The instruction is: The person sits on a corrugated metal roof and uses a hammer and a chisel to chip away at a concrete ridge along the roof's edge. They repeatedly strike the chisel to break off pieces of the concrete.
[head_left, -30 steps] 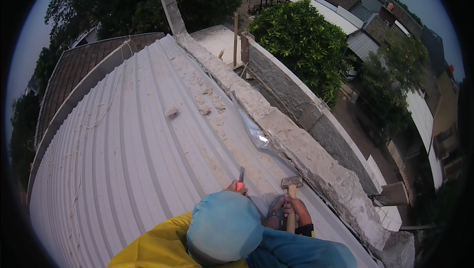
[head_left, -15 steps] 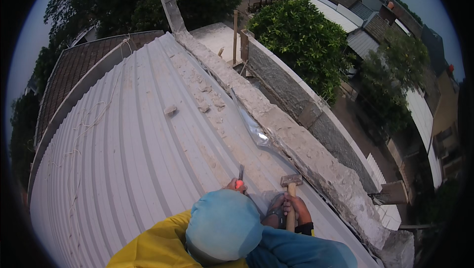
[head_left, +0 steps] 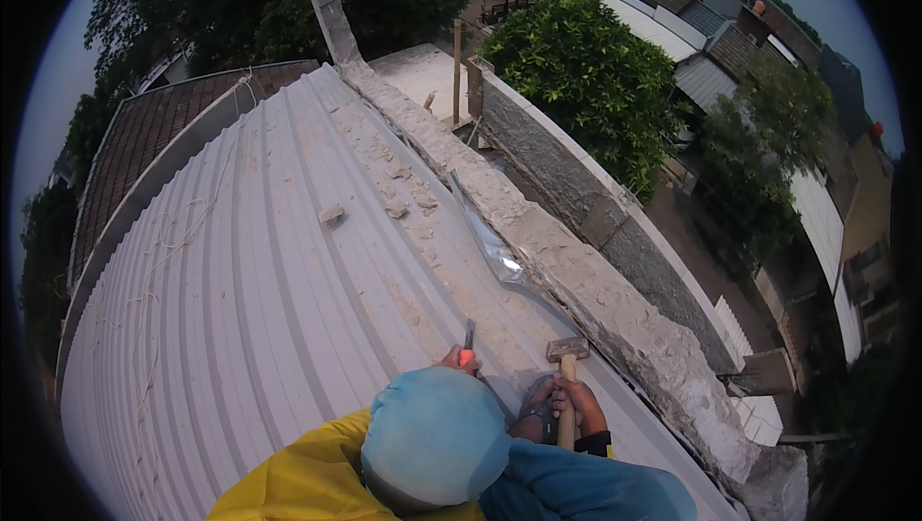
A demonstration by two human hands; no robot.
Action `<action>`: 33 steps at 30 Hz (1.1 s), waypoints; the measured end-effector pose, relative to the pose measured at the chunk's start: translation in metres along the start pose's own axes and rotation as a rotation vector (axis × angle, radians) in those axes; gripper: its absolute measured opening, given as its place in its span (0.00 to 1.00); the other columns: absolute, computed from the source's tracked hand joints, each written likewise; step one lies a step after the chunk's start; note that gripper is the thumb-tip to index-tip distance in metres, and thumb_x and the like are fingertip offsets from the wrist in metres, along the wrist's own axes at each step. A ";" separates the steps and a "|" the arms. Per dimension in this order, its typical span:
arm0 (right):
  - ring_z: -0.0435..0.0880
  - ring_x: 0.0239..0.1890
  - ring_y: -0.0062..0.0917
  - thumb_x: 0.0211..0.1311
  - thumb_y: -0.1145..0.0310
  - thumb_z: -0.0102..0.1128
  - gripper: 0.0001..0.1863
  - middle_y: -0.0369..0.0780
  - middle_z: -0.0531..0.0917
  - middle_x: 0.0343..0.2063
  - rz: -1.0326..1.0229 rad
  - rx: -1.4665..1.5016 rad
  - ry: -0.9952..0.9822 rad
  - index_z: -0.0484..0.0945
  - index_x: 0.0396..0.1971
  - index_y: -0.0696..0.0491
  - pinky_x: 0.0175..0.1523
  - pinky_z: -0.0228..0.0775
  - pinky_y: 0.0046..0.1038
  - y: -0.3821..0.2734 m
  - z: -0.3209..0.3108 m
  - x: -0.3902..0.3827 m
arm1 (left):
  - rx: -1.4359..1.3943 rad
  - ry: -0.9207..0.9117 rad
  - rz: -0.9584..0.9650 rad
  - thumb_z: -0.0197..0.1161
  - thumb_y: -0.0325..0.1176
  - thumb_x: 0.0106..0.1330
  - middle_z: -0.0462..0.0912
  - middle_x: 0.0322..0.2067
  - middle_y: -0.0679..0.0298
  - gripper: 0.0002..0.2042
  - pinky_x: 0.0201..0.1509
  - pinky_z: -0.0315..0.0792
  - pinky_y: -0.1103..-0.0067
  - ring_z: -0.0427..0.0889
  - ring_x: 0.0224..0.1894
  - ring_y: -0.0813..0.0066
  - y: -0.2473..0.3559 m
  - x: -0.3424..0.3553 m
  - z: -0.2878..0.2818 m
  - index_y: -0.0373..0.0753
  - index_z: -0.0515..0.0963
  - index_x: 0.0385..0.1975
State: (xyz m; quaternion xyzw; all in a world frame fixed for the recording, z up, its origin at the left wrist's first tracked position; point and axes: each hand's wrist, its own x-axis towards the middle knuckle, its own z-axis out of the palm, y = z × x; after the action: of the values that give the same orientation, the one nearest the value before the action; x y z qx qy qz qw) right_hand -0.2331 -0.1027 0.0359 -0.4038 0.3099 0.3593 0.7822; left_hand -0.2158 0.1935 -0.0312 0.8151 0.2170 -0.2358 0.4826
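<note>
My left hand is closed on a chisel with an orange-red grip, its dark metal end pointing away from me. In my right hand is a hammer with a blocky, dusty head and a wooden handle, held upright with the head at the top. Just left of the hammer handle shows a sandalled foot on the metal roof. A rounded pale blue cloth shape hides my left forearm and part of that hand. Neither tool touches the concrete ledge.
The broken ledge runs along the roof's right side, with a strip of shiny foil beside it. Concrete chunks and dust lie on the ribbed sheets. A thin rope trails at the left. Beyond the ledge stand a grey wall and a leafy tree.
</note>
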 end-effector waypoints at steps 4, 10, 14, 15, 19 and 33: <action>0.69 0.14 0.15 0.67 0.61 0.58 0.10 0.29 0.69 0.14 0.029 -0.050 0.041 0.72 0.32 0.50 0.21 0.65 0.22 -0.002 -0.001 0.004 | -0.013 -0.025 0.011 0.65 0.58 0.54 0.81 0.41 0.53 0.28 0.55 0.66 0.63 0.79 0.49 0.52 -0.004 0.004 0.001 0.41 0.74 0.45; 0.67 0.10 0.18 0.70 0.56 0.57 0.14 0.29 0.67 0.11 0.050 -0.029 0.073 0.71 0.30 0.50 0.17 0.67 0.27 0.004 -0.013 0.018 | -0.024 -0.001 0.016 0.65 0.57 0.54 0.81 0.39 0.54 0.27 0.52 0.67 0.64 0.80 0.46 0.53 0.003 -0.001 0.000 0.42 0.74 0.43; 0.67 0.10 0.18 0.70 0.56 0.57 0.14 0.29 0.67 0.11 0.052 -0.049 0.069 0.71 0.30 0.50 0.17 0.67 0.27 0.002 -0.012 0.017 | -0.054 -0.005 0.005 0.66 0.56 0.54 0.82 0.35 0.57 0.26 0.49 0.68 0.65 0.82 0.43 0.57 -0.001 0.001 0.001 0.42 0.74 0.42; 0.67 0.10 0.18 0.70 0.56 0.58 0.14 0.30 0.67 0.11 0.055 -0.048 0.065 0.71 0.30 0.50 0.17 0.67 0.27 0.002 -0.011 0.018 | -0.052 -0.002 0.028 0.66 0.56 0.54 0.82 0.34 0.57 0.25 0.48 0.69 0.66 0.82 0.42 0.58 -0.004 0.003 0.001 0.42 0.74 0.42; 0.67 0.10 0.18 0.70 0.56 0.58 0.14 0.30 0.67 0.11 0.043 -0.030 0.088 0.71 0.30 0.50 0.17 0.67 0.27 0.003 -0.012 0.014 | -0.064 -0.029 0.000 0.67 0.56 0.54 0.83 0.31 0.59 0.25 0.46 0.70 0.66 0.83 0.39 0.60 0.011 -0.005 -0.002 0.43 0.75 0.41; 0.67 0.10 0.18 0.71 0.57 0.57 0.13 0.29 0.67 0.11 0.063 -0.052 0.052 0.71 0.30 0.50 0.17 0.66 0.27 0.001 -0.011 0.019 | -0.053 0.055 0.044 0.68 0.53 0.52 0.79 0.27 0.61 0.24 0.40 0.70 0.68 0.81 0.33 0.64 -0.030 0.020 0.013 0.40 0.73 0.39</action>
State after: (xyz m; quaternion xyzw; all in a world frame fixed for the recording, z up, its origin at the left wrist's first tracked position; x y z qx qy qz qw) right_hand -0.2260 -0.1056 0.0154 -0.4235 0.3331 0.3810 0.7514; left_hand -0.2203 0.1976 -0.0693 0.8127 0.2184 -0.1969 0.5030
